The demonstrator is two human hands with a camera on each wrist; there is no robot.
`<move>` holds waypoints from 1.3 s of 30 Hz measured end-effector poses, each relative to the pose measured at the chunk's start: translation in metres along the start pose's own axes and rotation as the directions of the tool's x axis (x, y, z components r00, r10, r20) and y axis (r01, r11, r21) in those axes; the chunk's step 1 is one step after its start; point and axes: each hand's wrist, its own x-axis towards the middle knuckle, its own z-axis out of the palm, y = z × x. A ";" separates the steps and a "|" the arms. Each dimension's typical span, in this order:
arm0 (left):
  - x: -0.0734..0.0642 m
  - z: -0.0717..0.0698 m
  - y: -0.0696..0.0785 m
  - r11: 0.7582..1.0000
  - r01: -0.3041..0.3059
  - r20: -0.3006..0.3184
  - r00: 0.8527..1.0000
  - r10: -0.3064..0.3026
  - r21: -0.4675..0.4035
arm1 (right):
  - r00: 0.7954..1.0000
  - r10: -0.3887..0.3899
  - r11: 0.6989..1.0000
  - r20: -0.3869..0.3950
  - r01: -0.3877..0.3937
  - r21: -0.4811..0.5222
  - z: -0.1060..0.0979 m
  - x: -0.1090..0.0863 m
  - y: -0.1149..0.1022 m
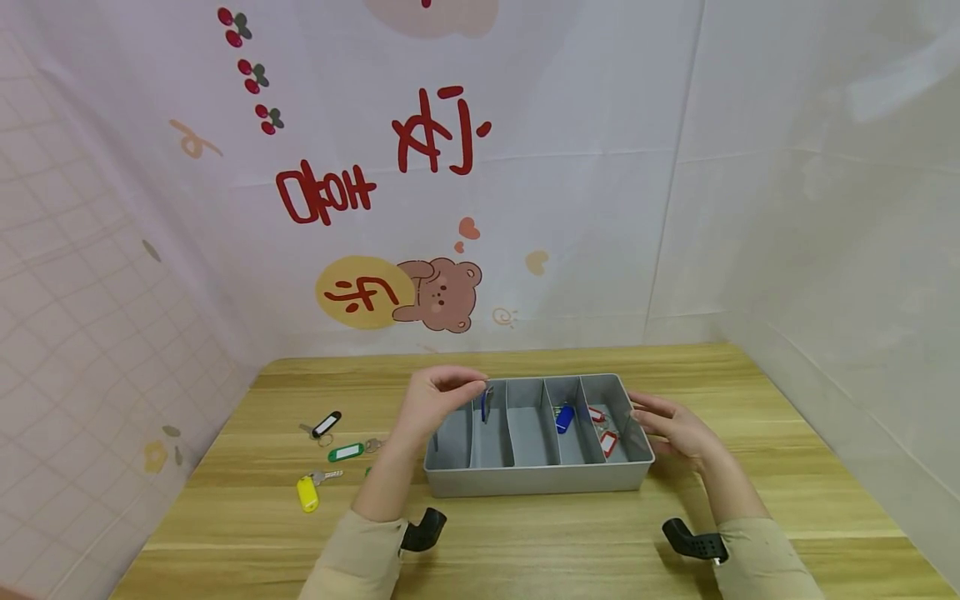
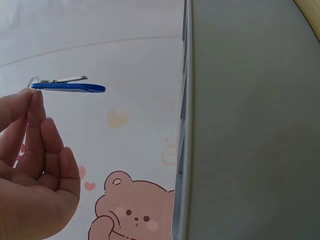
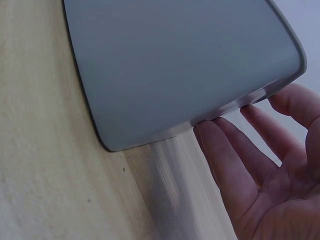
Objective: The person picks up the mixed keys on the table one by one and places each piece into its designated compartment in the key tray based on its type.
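Observation:
My left hand (image 1: 438,400) pinches the ring of a blue key tag (image 2: 70,88) between thumb and forefinger. A small silver key (image 2: 65,79) hangs from the same ring, alongside the tag. In the head view they dangle over the second compartment from the left of a grey divided tray (image 1: 540,482). At the tray's right end, the fingertips of my right hand (image 1: 678,429) rest against the outer wall, fingers fairly straight, with the thumb near the top edge. Another blue key tag (image 1: 565,419) lies in the second compartment from the right. Red key tags (image 1: 608,442) lie in the rightmost one.
Left of the tray, on the wooden table (image 1: 525,542), lie keys with a black tag (image 1: 326,424), a green tag (image 1: 346,452) and a yellow tag (image 1: 307,493). My left forearm partly hides another green piece. A printed white curtain (image 1: 570,208) hangs behind the table.

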 end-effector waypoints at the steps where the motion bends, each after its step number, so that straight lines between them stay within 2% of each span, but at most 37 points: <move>1: 0.000 0.002 0.001 1.000 -0.002 0.001 1.000 0.002 -0.007 | 1.000 -0.001 1.000 0.000 0.001 0.002 0.000 0.000 0.000; 12: 0.009 0.023 0.003 0.998 -0.016 0.034 0.999 0.018 -0.059 | 1.000 0.009 1.000 -0.010 -0.009 -0.003 0.001 -0.001 -0.002; 23: 0.018 0.050 0.007 0.998 -0.025 0.095 0.995 0.031 -0.065 | 1.000 0.007 1.000 0.000 -0.007 0.011 0.002 -0.001 -0.004; 29: 0.022 0.064 0.008 0.999 0.005 0.120 0.993 0.000 -0.040 | 1.000 0.004 1.000 -0.004 -0.004 0.001 0.003 -0.001 -0.004; 34: 0.025 0.074 0.011 0.999 0.000 0.147 0.989 0.007 -0.044 | 1.000 0.009 1.000 -0.011 -0.009 0.004 0.003 -0.001 -0.004; 39: 0.028 0.080 0.012 1.000 -0.004 0.178 0.984 0.004 0.000 | 1.000 0.009 1.000 -0.013 -0.009 0.012 0.003 -0.002 -0.003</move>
